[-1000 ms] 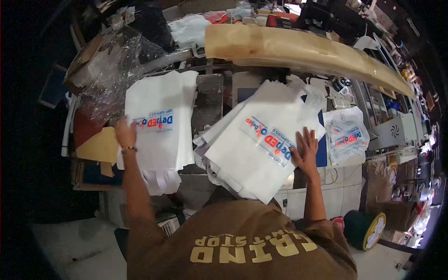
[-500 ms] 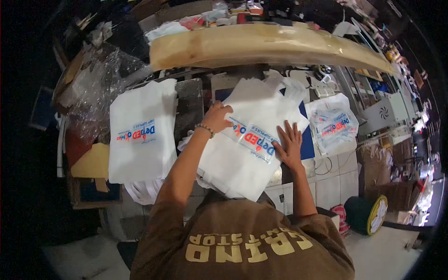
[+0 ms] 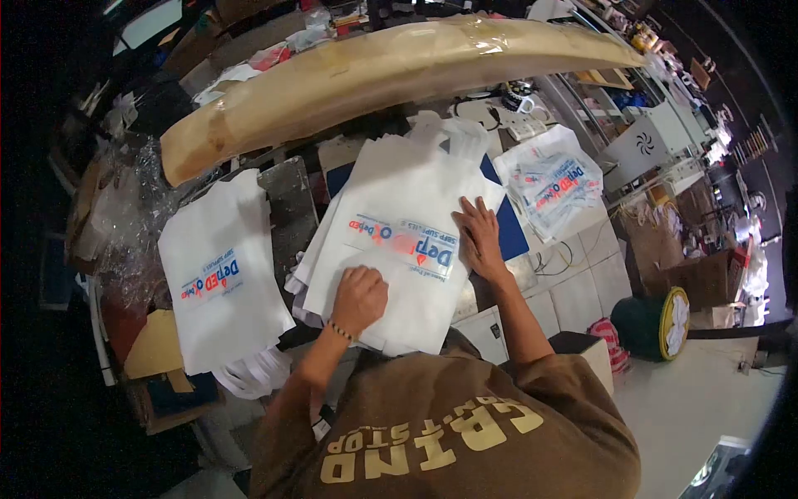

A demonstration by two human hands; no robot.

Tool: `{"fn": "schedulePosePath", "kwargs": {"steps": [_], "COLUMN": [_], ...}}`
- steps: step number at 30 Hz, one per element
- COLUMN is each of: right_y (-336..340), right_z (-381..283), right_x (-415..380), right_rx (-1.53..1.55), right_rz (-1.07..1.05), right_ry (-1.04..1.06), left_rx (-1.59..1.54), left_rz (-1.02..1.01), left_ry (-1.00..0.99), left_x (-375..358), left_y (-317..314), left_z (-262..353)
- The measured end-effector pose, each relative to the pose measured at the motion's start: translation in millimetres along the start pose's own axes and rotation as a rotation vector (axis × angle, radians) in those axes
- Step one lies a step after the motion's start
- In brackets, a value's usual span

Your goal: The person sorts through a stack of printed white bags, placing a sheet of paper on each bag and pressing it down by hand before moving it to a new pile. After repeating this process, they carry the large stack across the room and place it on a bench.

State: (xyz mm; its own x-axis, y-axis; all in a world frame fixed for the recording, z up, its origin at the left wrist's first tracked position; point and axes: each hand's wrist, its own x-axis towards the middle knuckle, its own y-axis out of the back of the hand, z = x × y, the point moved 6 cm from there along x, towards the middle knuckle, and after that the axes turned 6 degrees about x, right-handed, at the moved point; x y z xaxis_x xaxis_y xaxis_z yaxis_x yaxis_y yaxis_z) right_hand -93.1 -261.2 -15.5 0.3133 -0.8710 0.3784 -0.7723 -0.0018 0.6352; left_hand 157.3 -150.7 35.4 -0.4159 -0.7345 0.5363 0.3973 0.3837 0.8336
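A stack of white bags (image 3: 382, 179) lies in front of me, the top one printed with red and blue lettering and a clear film-like patch over the print. My left hand (image 3: 360, 298), with a beaded bracelet at the wrist, rests on the lower left of the top bag. Its fingers are curled closed, and what is in them, if anything, is hidden. Flat on the right edge of the same bag lies my right hand (image 3: 480, 237), fingers extended. A dark blue board (image 3: 511, 224) shows from under the stack on the right.
Another pile of printed white bags (image 3: 220, 291) lies to the left. At the right are printed clear sheets (image 3: 555, 187) on white material. A long tan wrapped roll (image 3: 374, 71) spans the back. Crumpled clear plastic (image 3: 133, 216) is far left; a green bin (image 3: 644, 324) stands right.
My left hand has moved from the upper left of the top bag down to its lower left, and its fingers have curled in. My right hand stays at the right edge. The view has turned.
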Motion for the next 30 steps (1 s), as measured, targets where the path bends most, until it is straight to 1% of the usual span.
{"fn": "schedulePosePath", "kwargs": {"steps": [1, 2, 4, 5, 7, 8, 10, 12, 14, 16, 18, 19, 20, 21, 22, 24, 26, 27, 28, 29, 30], "right_y": [1.1, 2.9, 4.4, 4.4, 4.8, 4.3, 6.0, 3.6, 3.8, 2.0, -1.2, -2.0, -2.6, -1.8, -1.9, -5.3, -4.0, -4.4, -3.1, -1.6, -1.8], "right_z": [-0.1, 0.0, -1.3, -1.7, -1.9, -2.3, -2.0, 1.5, -5.4, -5.4, -5.9, -4.8, -7.0, -9.3, -10.0, -9.2, -12.1, -13.6, -13.8, -13.6, -13.2], "right_x": [-0.4, -0.8, -0.3, -0.7, -0.8, -0.3, -0.7, -2.4, -1.5, -0.7, -0.3, 0.7, 2.4, 2.6, 2.5, 3.0, 4.6, 4.8, 5.4, 5.5, 5.7], "right_rx": [-0.003, -0.008, 0.034, 0.034, 0.034, 0.037, 0.042, 0.018, -0.023, -0.074, -0.133, -0.156, -0.145, -0.178, -0.212, -0.238, -0.196, -0.197, -0.188, -0.179, -0.181], "right_rz": [-0.014, -0.014, -0.006, -0.007, 0.015, 0.012, 0.04, 0.031, 0.009, 0.021, 0.027, 0.027, 0.018, 0.01, 0.005, -0.004, 0.035, 0.034, 0.048, 0.063, 0.066], "right_ry": [-0.003, -0.008, 0.016, 0.015, 0.008, 0.009, 0.014, 0.013, 0.007, 0.039, 0.079, 0.098, 0.113, 0.09, 0.062, 0.039, -0.007, -0.004, -0.02, -0.038, -0.035], "left_rx": [-0.041, -0.047, -0.171, -0.172, -0.323, -0.322, -0.556, -0.767, -0.678, -0.558, -0.61, -0.608, -0.287, 0.052, 0.054, 0.062, -0.055, -0.269, -0.375, -0.385, -0.4], "left_rz": [-0.05, -0.05, -0.191, -0.191, -0.434, -0.435, -0.472, -0.625, -0.758, -0.58, -0.852, -0.84, -1.098, -1.344, -1.341, -1.162, -0.97, -0.769, -0.607, -0.553, -0.296], "left_ry": [0.003, 0.001, 0.007, 0.008, 0.015, 0.019, 0.151, 0.336, 0.639, 0.778, 1.05, 1.07, 1.123, 1.147, 1.159, 1.02, 1.049, 0.991, 0.969, 0.85, 0.854], "left_x": [-5.5, -12.9, -26.3, -32.0, -41.3, -44.5, -56.6, -94.9, -120.1, -164.1, -216.6, -238.7, -275.6, -289.1, -289.1, -258.3, -174.2, -141.5, -132.0, -95.1, -85.3], "left_y": [1.3, 4.2, 4.6, 10.2, 17.6, 28.5, 47.7, 66.7, 117.4, 165.5, 195.9, 201.9, 202.5, 210.6, 216.0, 226.6, 217.9, 202.2, 167.9, 139.5, 99.4], "left_z": [9.3, 15.8, 24.3, 27.2, 36.1, 37.7, 33.8, 6.9, -26.3, -54.8, -68.7, -66.9, -67.2, -66.3, -64.4, -60.4, -55.3, -58.6, -72.7, -78.8, -97.8]}}
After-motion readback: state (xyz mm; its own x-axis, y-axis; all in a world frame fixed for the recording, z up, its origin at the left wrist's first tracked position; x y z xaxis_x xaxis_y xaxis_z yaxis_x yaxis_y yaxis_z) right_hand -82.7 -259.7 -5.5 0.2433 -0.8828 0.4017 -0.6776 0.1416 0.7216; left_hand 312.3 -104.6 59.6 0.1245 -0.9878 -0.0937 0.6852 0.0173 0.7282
